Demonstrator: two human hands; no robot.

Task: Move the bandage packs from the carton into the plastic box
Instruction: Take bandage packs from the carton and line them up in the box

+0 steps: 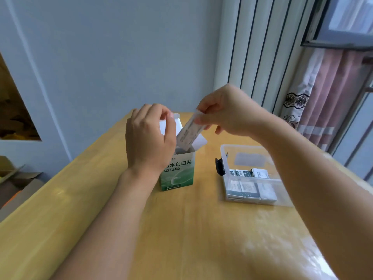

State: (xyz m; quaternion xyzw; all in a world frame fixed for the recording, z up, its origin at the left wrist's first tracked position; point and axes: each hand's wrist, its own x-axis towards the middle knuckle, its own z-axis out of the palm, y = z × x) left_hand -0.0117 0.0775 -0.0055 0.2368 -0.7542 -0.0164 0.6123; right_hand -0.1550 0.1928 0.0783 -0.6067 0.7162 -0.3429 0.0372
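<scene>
Hands: both raised over the green carton near the middle of the table.
Left hand (150, 138): curled around the carton's upper left side, fingertips at the raised white top flap, steadying it upright.
Right hand (226, 112): thumb and fingers pinch the top end of a bandage pack.
Bandage pack (188, 133): white, long, tilted with its top leaning right; its lower end is inside the carton's open mouth, its upper part out above the rim.
Carton (178, 171): green and white with printed characters on the front, standing upright on the table, top flaps open, one white flap folded out to the right.
Plastic box (227, 158): clear, lidless, on the table to the right of the carton and apart from it; a black latch sits on its left wall.
Packs in box (249, 188): several small white and dark packs lying in rows in the near half of the box; the far half shows bare floor.
Table (181, 229): light wood with a glossy top.
Surroundings: pale wall behind, white radiator and pink curtain at the right, cardboard boxes on the floor at the left.
</scene>
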